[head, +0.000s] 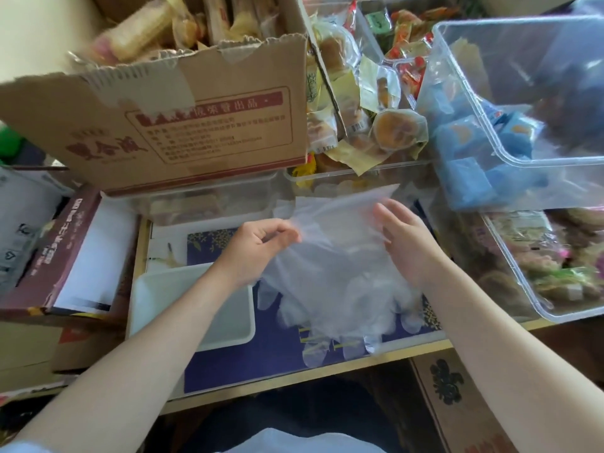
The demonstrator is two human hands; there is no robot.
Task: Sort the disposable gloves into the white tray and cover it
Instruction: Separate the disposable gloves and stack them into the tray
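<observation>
Gloves (330, 276) held over surface, cuffs away from me, fingers toward me. My left hand (258, 246) pinches a cuff corner; right hand (405, 243) lies flat against them. White tray (143, 289) sits just left, nearer left hand.

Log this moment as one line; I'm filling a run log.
stage: sorting | left hand: pinches gloves | right hand: flat on gloves | white tray: uncovered, no gloves inside
</observation>
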